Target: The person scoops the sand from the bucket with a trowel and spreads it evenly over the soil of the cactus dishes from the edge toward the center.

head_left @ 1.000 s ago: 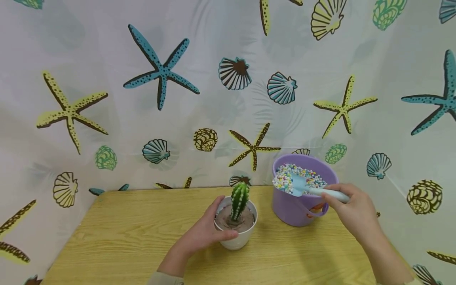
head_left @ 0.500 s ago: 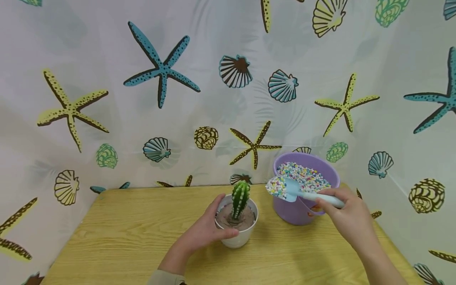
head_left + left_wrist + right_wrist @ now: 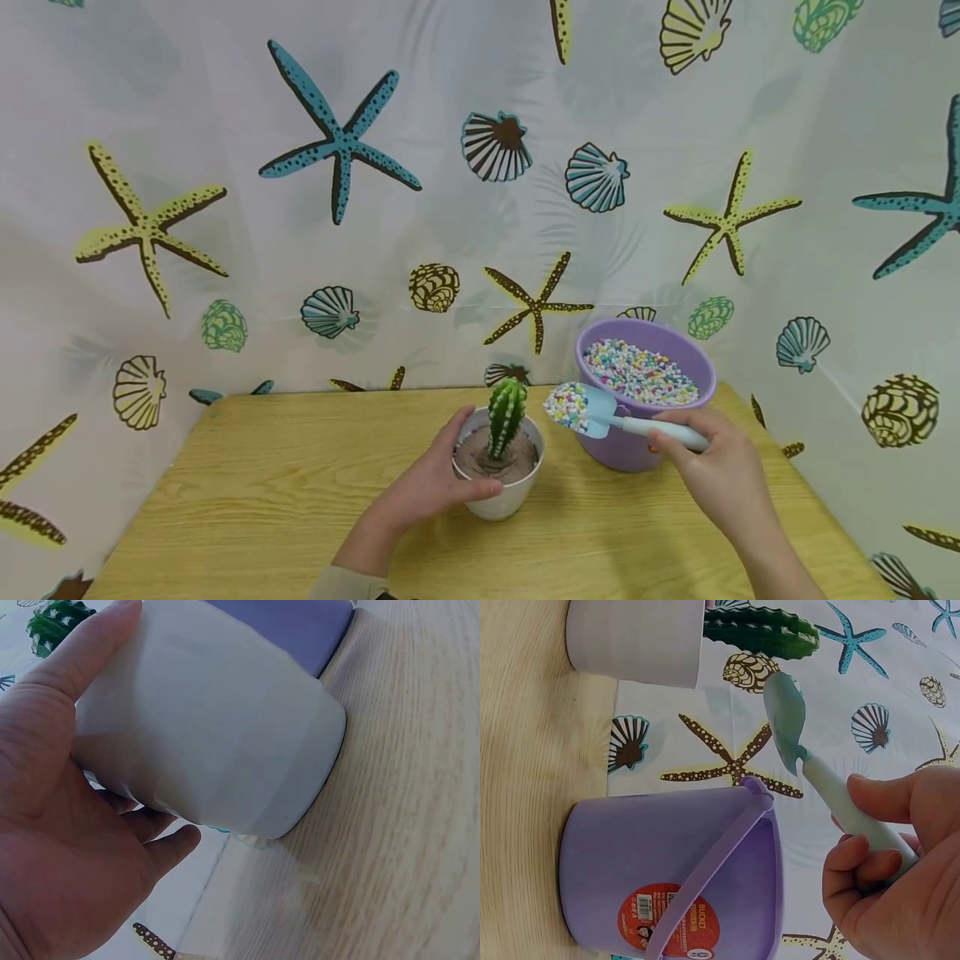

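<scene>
While my left grip (image 3: 429,490) holds the white pot (image 3: 498,502), my right grip (image 3: 716,467) clasps the scoop (image 3: 600,412), its long axis pointing left, pellets (image 3: 567,406) aboard, near the cactus (image 3: 507,417).

A wood-grain table (image 3: 277,475) extends beneath the left hand (image 3: 435,479) and the right hand (image 3: 716,471). Beyond them hangs a pale cloth (image 3: 465,75) printed with sea motifs. A blue starfish (image 3: 342,143) shows above and left of the left hand, a yellow starfish (image 3: 145,231) farther left. Right of the right hand are a blue-striped shell (image 3: 802,343) and a brown-and-yellow spiral shell (image 3: 900,411).
</scene>
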`<action>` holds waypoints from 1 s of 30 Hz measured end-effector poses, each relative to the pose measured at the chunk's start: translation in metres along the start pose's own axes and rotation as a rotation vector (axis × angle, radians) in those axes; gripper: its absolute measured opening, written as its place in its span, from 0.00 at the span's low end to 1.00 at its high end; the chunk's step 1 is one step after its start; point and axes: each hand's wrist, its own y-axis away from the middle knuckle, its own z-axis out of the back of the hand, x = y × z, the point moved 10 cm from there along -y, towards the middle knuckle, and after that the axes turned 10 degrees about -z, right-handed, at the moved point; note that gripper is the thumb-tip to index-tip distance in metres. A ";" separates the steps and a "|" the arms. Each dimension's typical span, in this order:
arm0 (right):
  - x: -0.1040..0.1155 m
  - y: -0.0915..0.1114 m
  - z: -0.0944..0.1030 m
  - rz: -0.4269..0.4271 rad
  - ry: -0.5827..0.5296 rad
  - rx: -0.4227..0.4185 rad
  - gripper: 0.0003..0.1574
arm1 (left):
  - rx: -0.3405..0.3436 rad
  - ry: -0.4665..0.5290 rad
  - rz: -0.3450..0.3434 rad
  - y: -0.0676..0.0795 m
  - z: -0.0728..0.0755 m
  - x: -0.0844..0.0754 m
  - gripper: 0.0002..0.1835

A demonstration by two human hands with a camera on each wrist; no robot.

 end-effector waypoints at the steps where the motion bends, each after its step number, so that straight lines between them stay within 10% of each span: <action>1: 0.000 0.001 -0.001 -0.005 0.003 -0.001 0.13 | 0.001 -0.001 -0.001 0.000 0.000 0.000 0.68; 30: 0.012 0.012 -0.034 0.091 0.055 -0.032 0.12 | 0.007 -0.012 -0.006 0.000 -0.001 0.000 0.69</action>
